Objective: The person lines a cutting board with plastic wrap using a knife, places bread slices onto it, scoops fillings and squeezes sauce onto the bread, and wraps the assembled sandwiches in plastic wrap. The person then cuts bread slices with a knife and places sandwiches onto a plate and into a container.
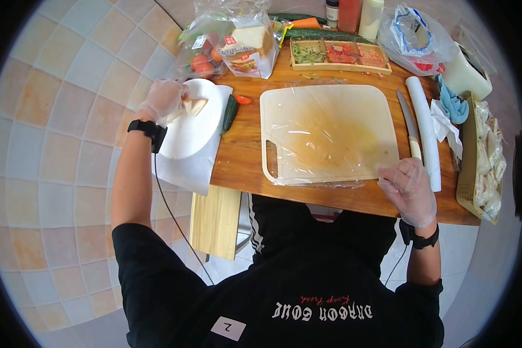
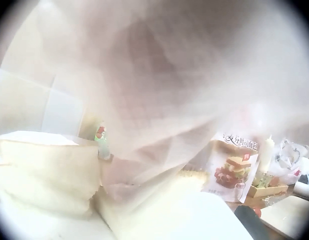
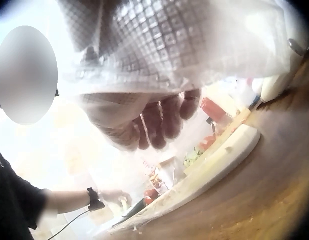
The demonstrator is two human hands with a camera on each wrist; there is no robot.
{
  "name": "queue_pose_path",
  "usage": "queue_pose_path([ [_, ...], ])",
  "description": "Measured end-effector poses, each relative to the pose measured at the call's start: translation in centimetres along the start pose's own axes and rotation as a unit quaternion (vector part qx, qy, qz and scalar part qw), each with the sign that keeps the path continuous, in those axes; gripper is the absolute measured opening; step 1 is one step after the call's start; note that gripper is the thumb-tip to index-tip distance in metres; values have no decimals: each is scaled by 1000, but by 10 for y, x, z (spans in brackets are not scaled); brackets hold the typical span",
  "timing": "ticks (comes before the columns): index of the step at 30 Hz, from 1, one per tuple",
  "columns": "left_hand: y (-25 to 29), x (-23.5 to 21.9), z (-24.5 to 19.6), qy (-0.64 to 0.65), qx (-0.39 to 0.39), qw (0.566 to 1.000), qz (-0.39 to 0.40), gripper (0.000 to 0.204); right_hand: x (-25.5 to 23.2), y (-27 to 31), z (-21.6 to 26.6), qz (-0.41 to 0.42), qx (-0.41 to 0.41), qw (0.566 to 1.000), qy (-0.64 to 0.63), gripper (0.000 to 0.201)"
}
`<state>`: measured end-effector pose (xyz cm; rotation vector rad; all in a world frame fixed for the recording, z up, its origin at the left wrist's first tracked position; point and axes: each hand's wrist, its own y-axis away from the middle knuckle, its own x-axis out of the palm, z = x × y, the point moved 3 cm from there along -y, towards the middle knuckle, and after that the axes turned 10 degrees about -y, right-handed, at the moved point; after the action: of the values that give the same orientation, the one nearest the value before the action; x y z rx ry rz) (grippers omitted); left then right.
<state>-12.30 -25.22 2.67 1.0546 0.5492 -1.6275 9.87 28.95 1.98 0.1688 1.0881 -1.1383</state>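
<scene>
Head view shows your left hand (image 1: 163, 101) pinching a sandwich piece (image 1: 199, 106) on the plate (image 1: 198, 136) by the table's (image 1: 239, 165) left edge, your right hand (image 1: 410, 190) loosely curled near the front edge.

Head view, 1 o'clock: dark-capped jar (image 1: 332, 14), red bottle (image 1: 348, 14) and cream-coloured squeeze bottle (image 1: 370, 22), all upright; between 1 and 2, a translucent plastic bag (image 1: 439, 57) with blue markings. Between 2 and 3: crumpled blue cloth (image 1: 454, 108), white tissue (image 1: 446, 129); at 3, a beige basket (image 1: 465, 177) of clear-wrapped items. Between 7 and 8, a pale wooden stool (image 1: 214, 225); between 9 and 10, a wall (image 1: 78, 145) of square tiles, cream, orange and grey.
</scene>
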Motion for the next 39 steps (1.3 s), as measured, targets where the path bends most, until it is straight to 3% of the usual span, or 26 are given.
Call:
queue_pose_path([
  [3,6,2,16,17,28,999,-19,32,1,2,-6,-8,2,1000,9,24],
  [5,18,-10,24,319,32,945,-63,38,-3,4,-10,-10,13,1000,24,24],
  [6,21,-29,13,324,42,943,-63,38,-5,2,-9,-11,17,1000,15,25],
  [8,30,-73,-18,521,23,853,24,43,-7,-7,-11,-1,20,1000,1,28],
  [9,33,-85,-42,524,29,851,28,43,-7,-15,-11,2,27,1000,4,28],
  [11,32,-114,-101,697,93,709,48,49,-5,-43,-2,-23,-15,999,-29,32],
  [12,27,-125,-131,694,137,702,78,49,1,-58,0,-21,-12,999,-26,32],
  [13,22,-135,-158,689,180,694,107,49,10,-74,0,-24,4,992,-125,33],
  [14,13,-132,-183,675,191,706,99,45,19,-86,-2,-26,20,975,-221,34],
  [17,-7,-125,-233,670,200,706,111,38,53,-102,-18,14,46,972,-229,35],
  [19,-18,-118,-248,679,196,695,130,36,62,-104,-29,33,92,968,-231,35],
  [21,-32,-109,-252,658,179,729,68,28,66,-103,-37,49,137,961,-235,34],
  [23,-44,-98,-258,650,192,733,56,25,69,-101,-44,54,201,947,-246,32],
  [25,-46,-95,-261,641,206,738,47,22,73,-101,-52,57,197,949,-238,31],
  [27,-39,-100,-260,570,172,803,11,22,81,-100,-62,58,196,951,-232,30],
  [31,-40,-87,-260,555,173,813,12,22,96,-102,-69,97,110,984,-102,28],
  [33,-39,-93,-261,413,198,888,-49,21,98,-104,-67,99,83,991,-44,27],
  [34,-37,-94,-262,415,203,885,-52,21,97,-104,-65,101,89,991,-25,27],
  [36,-29,-104,-258,305,226,901,-210,25,93,-103,-62,101,100,990,1,28],
  [37,-26,-114,-250,307,230,898,-214,25,91,-103,-60,87,103,991,2,29],
  [39,-23,-131,-224,468,185,853,-139,23,80,-105,-59,72,105,992,4,30],
])
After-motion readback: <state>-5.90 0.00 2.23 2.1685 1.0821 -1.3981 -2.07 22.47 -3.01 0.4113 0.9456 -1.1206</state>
